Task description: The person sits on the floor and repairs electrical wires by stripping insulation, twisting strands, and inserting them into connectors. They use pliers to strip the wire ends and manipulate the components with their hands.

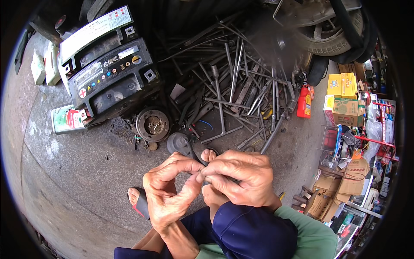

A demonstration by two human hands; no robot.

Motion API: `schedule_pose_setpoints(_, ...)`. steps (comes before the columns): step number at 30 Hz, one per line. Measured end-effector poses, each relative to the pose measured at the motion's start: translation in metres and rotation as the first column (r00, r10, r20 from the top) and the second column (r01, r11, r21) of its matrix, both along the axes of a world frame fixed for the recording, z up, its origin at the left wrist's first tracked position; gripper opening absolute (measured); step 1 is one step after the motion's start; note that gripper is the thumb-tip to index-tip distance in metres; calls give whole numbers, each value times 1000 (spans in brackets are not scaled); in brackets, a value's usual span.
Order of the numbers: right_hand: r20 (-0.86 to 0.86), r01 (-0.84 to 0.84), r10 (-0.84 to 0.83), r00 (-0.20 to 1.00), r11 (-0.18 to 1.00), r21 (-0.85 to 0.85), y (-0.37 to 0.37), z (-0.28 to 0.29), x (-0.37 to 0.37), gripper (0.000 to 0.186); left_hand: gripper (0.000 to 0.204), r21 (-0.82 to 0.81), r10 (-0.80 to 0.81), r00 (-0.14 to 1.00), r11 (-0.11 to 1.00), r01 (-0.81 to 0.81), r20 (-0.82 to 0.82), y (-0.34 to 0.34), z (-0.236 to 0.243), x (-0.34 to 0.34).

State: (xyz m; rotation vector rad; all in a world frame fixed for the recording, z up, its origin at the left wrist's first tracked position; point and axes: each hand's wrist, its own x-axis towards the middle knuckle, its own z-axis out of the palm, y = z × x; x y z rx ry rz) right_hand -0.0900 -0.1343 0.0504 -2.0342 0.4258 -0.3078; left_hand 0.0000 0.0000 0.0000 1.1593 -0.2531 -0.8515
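Observation:
My left hand point(170, 190) and my right hand point(239, 176) meet fingertip to fingertip above my foot. Both are closed in a pinch. What sits between the tips is small and mostly hidden by the fingers, so I cannot make out its kind. A dark narrow strip point(192, 152) shows just beyond the fingertips; whether it is held or lies below cannot be told. Past the hands, a grey round disc-like part point(177, 143) rests on the ground. Beside it stands a round metal dish point(153, 125) with small bits inside.
Black batteries point(114, 77) are stacked at the far left, partly over a green-and-red box point(68, 119). Many metal wrenches and rods point(233, 93) lie heaped ahead. A red bottle point(305, 102) stands near a wheel point(332, 36). Cardboard boxes point(347, 111) and crowded shelves line the right.

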Motion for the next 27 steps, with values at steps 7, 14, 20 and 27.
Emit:
schedule_pose_setpoints(7, 34, -84, 85, 996, 996, -39, -3, 0, 2, 23, 17, -162, -43, 998, 986, 37, -39, -1, -10, 2)
schedule_pose_setpoints(14, 82, -58, 61, 995, 997, -46, -3, -2, 2, 22, 19, -249, -15, 995, 968, -11, -102, 1, -16, 0)
schedule_pose_setpoints(20, 124, 19, -18, 992, 1000, -12, 2, -3, 6, 18, 17, -337, 13, 982, 938, -78, -189, -2, -18, -2)
schedule_pose_setpoints(27, 125, 47, -44, 991, 999, -19, 2, -4, 8, 18, 16, -365, 22, 949, 920, -142, -313, -5, -18, -4)
